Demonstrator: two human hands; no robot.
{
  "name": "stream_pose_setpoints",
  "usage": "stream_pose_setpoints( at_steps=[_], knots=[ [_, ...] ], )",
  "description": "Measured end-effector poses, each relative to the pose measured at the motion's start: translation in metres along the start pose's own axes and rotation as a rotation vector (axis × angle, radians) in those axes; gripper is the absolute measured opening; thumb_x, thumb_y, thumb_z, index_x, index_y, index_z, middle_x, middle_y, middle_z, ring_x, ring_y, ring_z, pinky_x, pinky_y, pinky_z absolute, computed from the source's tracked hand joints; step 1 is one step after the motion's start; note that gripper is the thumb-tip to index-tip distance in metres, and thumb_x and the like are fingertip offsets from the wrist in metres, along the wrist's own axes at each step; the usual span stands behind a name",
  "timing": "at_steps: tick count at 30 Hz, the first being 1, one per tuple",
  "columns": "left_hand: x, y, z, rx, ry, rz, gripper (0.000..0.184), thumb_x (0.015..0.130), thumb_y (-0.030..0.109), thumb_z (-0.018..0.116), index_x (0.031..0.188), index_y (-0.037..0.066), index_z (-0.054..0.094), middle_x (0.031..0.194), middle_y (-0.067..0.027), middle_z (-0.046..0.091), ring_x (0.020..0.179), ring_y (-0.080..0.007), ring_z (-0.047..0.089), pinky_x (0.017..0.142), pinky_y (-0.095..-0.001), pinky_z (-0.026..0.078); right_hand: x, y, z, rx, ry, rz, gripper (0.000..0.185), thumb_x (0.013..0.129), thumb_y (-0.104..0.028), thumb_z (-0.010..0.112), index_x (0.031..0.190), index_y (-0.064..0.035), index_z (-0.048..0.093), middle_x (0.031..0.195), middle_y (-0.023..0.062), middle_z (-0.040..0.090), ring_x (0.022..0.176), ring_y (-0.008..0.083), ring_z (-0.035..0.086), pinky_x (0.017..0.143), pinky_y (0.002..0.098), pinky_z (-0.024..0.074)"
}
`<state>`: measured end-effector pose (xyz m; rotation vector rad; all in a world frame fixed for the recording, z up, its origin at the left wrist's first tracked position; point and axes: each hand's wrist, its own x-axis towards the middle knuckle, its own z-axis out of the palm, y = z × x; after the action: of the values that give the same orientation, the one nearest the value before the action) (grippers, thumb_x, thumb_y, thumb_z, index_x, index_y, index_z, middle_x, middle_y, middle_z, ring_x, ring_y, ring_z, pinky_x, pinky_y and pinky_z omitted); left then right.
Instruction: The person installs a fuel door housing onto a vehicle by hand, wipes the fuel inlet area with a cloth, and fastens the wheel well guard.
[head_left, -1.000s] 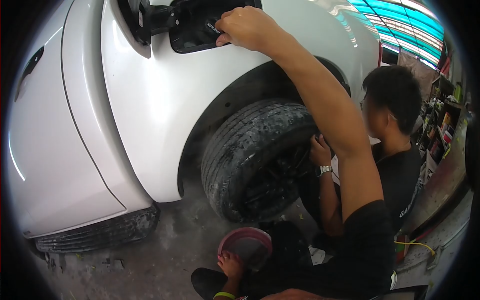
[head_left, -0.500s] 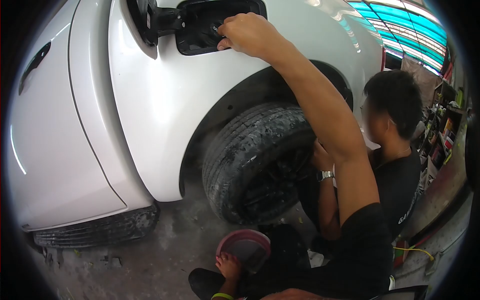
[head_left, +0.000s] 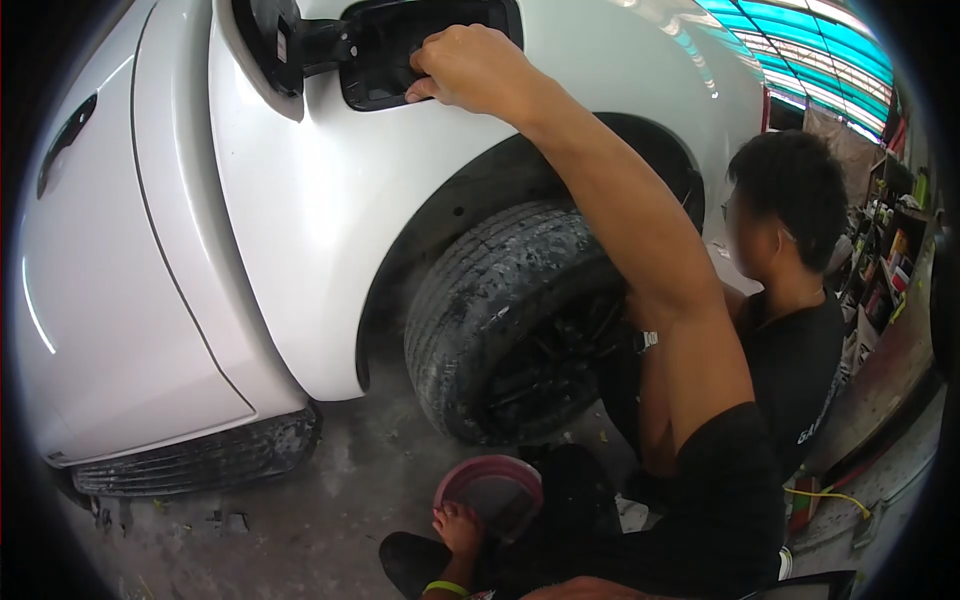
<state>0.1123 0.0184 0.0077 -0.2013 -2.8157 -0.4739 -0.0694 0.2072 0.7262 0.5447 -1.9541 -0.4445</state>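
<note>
My right hand (head_left: 465, 68) reaches up into the open fuel filler recess (head_left: 365, 92) of a white vehicle (head_left: 290, 220). Its fingers are closed on the dark fuel cap, which they partly cover. The hinged fuel door (head_left: 268, 45) stands open to the left of the recess. Low in the view, my left hand (head_left: 459, 530) grips the near left edge of a reddish round basin (head_left: 490, 468). A yellow-green band circles that wrist. Above the basin is a dusty black wheel (head_left: 500, 290) in the wheel arch.
At the right, close to my right arm, a person in a black shirt (head_left: 795, 350) crouches facing the wheel, one hand near its rim, mostly hidden. Cluttered shelves (head_left: 885, 240) stand behind. A yellow cord (head_left: 835, 494) lies low at the right. A step (head_left: 200, 457) runs under the vehicle.
My right hand has stayed at the fuel cap, and the cap's white lettering no longer shows clearly. The other person's hand at the wheel is now more hidden behind my arm.
</note>
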Motion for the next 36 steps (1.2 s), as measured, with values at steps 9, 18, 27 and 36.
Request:
stream_pose_setpoints(
  at_steps=[9, 18, 27, 36],
  knots=[
    [0.002, 0.002, -0.007, -0.011, -0.101, -0.053, 0.048, 0.089, 0.031, 0.052, 0.124, -0.002, 0.06, 0.133, -0.0203, 0.052, 0.127, -0.0451, 0.045, 0.1, -0.053, 0.036, 0.018, -0.032, -0.016, 0.104, -0.042, -0.038, 0.033, 0.081, -0.04, 0.073, 0.084, -0.008, 0.074, 0.075, 0.0125, 0.069, 0.081, 0.0334, 0.069, 0.073, 0.0426, 0.0548],
    [-0.001, 0.002, -0.003, 0.036, -0.055, -0.015, 0.046, 0.091, 0.031, 0.051, 0.122, 0.0, 0.06, 0.136, -0.0202, 0.05, 0.129, -0.0452, 0.043, 0.101, -0.0544, 0.035, 0.011, -0.011, -0.006, 0.212, -0.069, 0.058, 0.029, 0.081, -0.037, 0.075, 0.087, -0.0085, 0.074, 0.077, 0.0122, 0.07, 0.081, 0.0315, 0.069, 0.073, 0.042, 0.0547],
    [0.001, 0.006, -0.005, -0.014, -0.06, -0.066, 0.045, 0.088, 0.032, 0.054, 0.121, 0.002, 0.062, 0.135, -0.0192, 0.051, 0.128, -0.0452, 0.043, 0.1, -0.0548, 0.035, -0.005, 0.015, -0.039, -0.04, -0.197, 0.01, 0.024, 0.08, -0.028, 0.077, 0.089, -0.0061, 0.073, 0.084, 0.0152, 0.07, 0.089, 0.034, 0.069, 0.075, 0.0439, 0.0551],
    [0.001, -0.001, 0.012, 0.015, 0.013, -0.045, 0.045, 0.088, 0.033, 0.055, 0.122, 0.004, 0.062, 0.134, -0.0173, 0.052, 0.129, -0.0442, 0.043, 0.1, -0.0547, 0.036, -0.006, 0.025, -0.018, -0.067, -0.131, -0.052, 0.028, 0.082, -0.033, 0.073, 0.088, -0.0055, 0.073, 0.088, 0.0126, 0.07, 0.086, 0.0335, 0.069, 0.074, 0.0432, 0.0551]
  ],
)
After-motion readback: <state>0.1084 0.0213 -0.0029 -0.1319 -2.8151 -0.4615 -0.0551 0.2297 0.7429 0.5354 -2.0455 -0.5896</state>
